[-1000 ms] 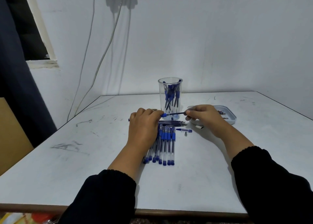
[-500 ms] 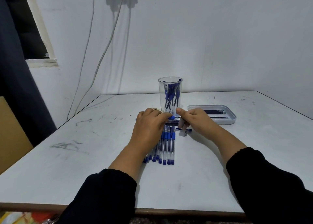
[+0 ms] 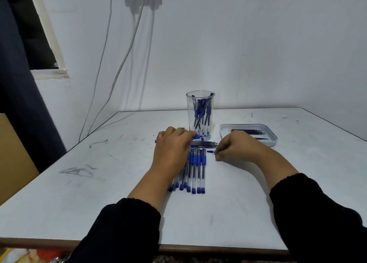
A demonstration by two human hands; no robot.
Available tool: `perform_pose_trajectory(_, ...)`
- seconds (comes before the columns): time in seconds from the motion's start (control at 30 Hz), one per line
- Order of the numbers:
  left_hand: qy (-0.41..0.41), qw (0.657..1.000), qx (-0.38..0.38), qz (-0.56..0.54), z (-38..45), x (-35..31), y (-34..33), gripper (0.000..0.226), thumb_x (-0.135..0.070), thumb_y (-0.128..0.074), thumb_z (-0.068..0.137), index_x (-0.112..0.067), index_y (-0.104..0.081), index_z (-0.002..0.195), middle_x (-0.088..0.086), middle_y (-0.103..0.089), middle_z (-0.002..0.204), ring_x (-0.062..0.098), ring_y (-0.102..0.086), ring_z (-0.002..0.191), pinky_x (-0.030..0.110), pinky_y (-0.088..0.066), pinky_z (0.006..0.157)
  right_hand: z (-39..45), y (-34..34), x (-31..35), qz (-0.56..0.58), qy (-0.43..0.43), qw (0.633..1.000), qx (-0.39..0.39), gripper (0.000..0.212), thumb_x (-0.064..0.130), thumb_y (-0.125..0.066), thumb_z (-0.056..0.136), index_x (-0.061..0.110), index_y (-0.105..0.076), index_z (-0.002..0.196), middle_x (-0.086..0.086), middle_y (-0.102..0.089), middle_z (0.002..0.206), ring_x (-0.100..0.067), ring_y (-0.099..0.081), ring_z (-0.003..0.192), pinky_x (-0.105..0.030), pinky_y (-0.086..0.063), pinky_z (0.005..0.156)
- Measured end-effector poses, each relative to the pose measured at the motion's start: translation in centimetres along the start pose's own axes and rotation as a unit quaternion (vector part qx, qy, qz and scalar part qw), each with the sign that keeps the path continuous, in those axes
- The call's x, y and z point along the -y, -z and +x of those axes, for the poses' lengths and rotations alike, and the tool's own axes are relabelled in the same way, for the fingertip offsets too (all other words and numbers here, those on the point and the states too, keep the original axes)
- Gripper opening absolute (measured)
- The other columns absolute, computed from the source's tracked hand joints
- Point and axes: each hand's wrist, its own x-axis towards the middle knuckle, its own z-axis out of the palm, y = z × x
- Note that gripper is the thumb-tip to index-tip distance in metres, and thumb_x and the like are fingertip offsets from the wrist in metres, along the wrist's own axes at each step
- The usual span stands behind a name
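My left hand [image 3: 172,149] grips a clear pen barrel with a blue grip [image 3: 200,137]; its end points right, toward the cup's base. Curled down onto the table, my right hand [image 3: 237,149] has its fingertips pinching a small blue pen part [image 3: 210,151]. Several assembled blue pens [image 3: 196,169] lie side by side in a row below my left hand, which partly covers them. A bundle of dark refills [image 3: 205,143] lies crosswise between the hands.
A clear plastic cup [image 3: 200,103] with several blue pens stands behind the hands. To its right is a shallow white tray [image 3: 272,141] holding several dark refills. The scuffed white table [image 3: 99,193] meets the wall at its left and far edges.
My right hand left the pen's end near the tray and came down left onto the table at the small blue part. My left hand has kept hold of the pen and barely shifted.
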Motion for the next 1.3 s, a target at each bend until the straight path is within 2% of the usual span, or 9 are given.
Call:
perform_pose_trajectory(0.2,0.001,1.0,-0.008,0.005,0.1,0.2,-0.1,0.028,-0.005,-0.065,0.085,-0.019,-0.069,0.109,0.0,-0.07,0.095,0.027,-0.056,0.088,0.038,-0.037,0.077,0.2,0.1,0.3,0.254,-0.001,0.964,-0.082,0.003,0.012,-0.07,0.085,0.011,-0.071,0.089,-0.008,-0.075,0.083,-0.008,-0.06,0.06,-0.028,-0.047,0.062)
perform_pose_trajectory(0.33,0.005,1.0,0.001,0.007,0.1,0.0,0.0,0.028,-0.008,-0.063,0.088,-0.02,-0.068,0.112,0.0,-0.069,0.099,0.026,-0.055,0.092,0.038,-0.036,0.08,0.2,0.0,0.9,0.369,-0.018,0.927,-0.071,0.011,0.004,-0.07,0.083,0.007,-0.07,0.093,-0.003,-0.074,0.075,-0.009,-0.06,0.062,-0.019,-0.044,0.06)
perform_pose_trajectory(0.47,0.001,1.0,0.008,0.006,0.1,-0.1,0.1,0.027,-0.009,-0.062,0.089,-0.021,-0.067,0.112,-0.001,-0.069,0.1,0.025,-0.054,0.092,0.038,-0.036,0.08,-0.2,-0.3,1.7,0.374,-0.005,0.925,-0.064,0.016,0.001,-0.071,0.08,0.004,-0.071,0.096,-0.003,-0.069,0.074,-0.004,-0.058,0.057,-0.008,-0.04,0.047)
perform_pose_trajectory(0.73,-0.018,1.0,0.002,-0.001,0.0,0.0,-0.2,0.025,-0.009,-0.064,0.087,-0.02,-0.068,0.109,0.001,-0.069,0.094,0.026,-0.055,0.087,0.037,-0.036,0.077,-0.6,-0.9,2.5,0.367,0.001,0.929,-0.049,0.014,0.011,-0.066,0.088,0.003,-0.069,0.099,-0.007,-0.07,0.075,-0.002,-0.059,0.054,-0.008,-0.041,0.045)
perform_pose_trajectory(0.9,-0.037,0.999,0.001,-0.012,0.0,-0.1,-0.2,0.025,-0.01,-0.066,0.086,-0.019,-0.068,0.109,0.001,-0.07,0.094,0.026,-0.056,0.088,0.037,-0.037,0.077,-0.2,-1.3,2.3,0.309,-0.011,0.95,-0.053,0.026,0.03,-0.061,0.093,0.008,-0.071,0.082,-0.003,-0.067,0.067,-0.008,-0.058,0.059,-0.024,-0.047,0.064)
perform_pose_trajectory(1.03,-0.051,0.999,-0.003,-0.013,0.0,0.0,-0.3,0.025,-0.009,-0.066,0.085,-0.019,-0.069,0.108,0.0,-0.07,0.093,0.026,-0.056,0.088,0.037,-0.038,0.076,-0.4,-1.5,2.5,0.315,-0.009,0.947,-0.059,0.038,0.034,-0.059,0.093,0.006,-0.067,0.07,-0.005,-0.061,0.058,-0.008,-0.055,0.047,-0.016,-0.044,0.047)
perform_pose_trajectory(1.13,-0.05,0.999,0.0,-0.013,0.0,0.0,-0.2,0.024,-0.011,-0.064,0.087,-0.02,-0.068,0.109,-0.001,-0.069,0.094,0.026,-0.055,0.089,0.036,-0.036,0.076,-0.6,-1.4,2.7,0.303,-0.006,0.952,-0.052,0.047,0.043,-0.054,0.094,0.003,-0.069,0.073,-0.009,-0.065,0.059,-0.013,-0.056,0.049,-0.017,-0.042,0.045)
perform_pose_trajectory(1.2,-0.037,0.999,0.002,-0.015,0.0,-0.1,-0.1,0.024,-0.012,-0.063,0.088,-0.02,-0.068,0.11,0.0,-0.069,0.096,0.026,-0.055,0.09,0.037,-0.037,0.077,-0.6,-1.3,2.7,0.302,-0.012,0.953,-0.032,0.044,0.042,-0.051,0.096,0.004,-0.069,0.086,-0.012,-0.068,0.065,-0.012,-0.056,0.047,-0.019,-0.041,0.047)
perform_pose_trajectory(1.3,-0.025,1.0,0.007,-0.016,0.1,-0.2,0.1,0.024,-0.013,-0.062,0.09,-0.02,-0.067,0.112,0.001,-0.069,0.099,0.025,-0.055,0.092,0.037,-0.037,0.079,-0.6,-1.2,2.8,0.309,0.003,0.951,-0.017,0.015,0.021,-0.054,0.096,0.009,-0.063,0.093,-0.008,-0.065,0.064,-0.009,-0.053,0.046,-0.015,-0.038,0.042)
